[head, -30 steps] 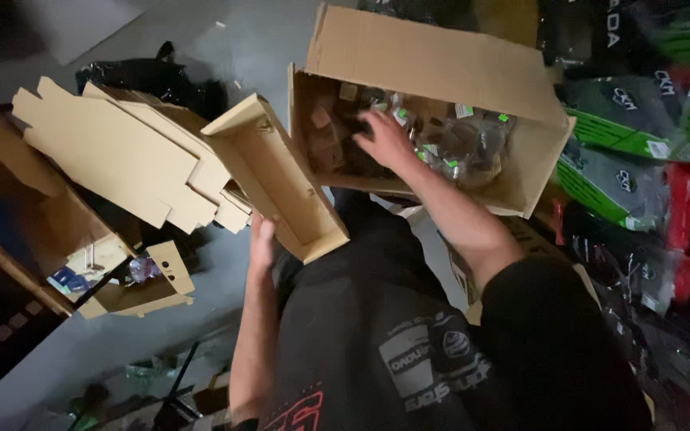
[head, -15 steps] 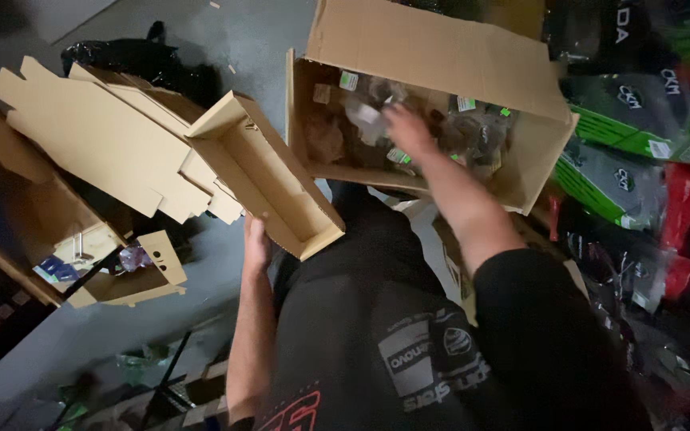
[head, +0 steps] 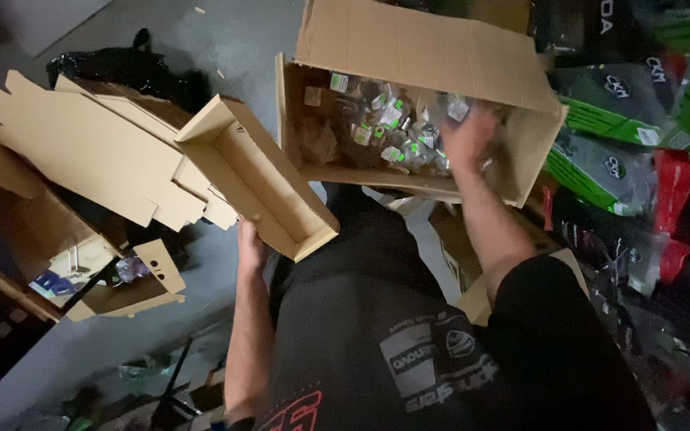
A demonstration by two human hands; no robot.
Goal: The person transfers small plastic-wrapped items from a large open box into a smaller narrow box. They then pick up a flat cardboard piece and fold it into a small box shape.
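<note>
Right hand is down inside the big carton, fingers curled among the small clear packets, though a firm grip can't be made out. Left hand grips the narrow box from beneath, just left of that carton, with flat cardboard sheets farther left.

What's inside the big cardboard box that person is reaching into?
The big cardboard box holds many small clear plastic bags with green-and-white labels. The right hand reaches among them; whatever lies beneath the bags and hand is hidden.
</note>
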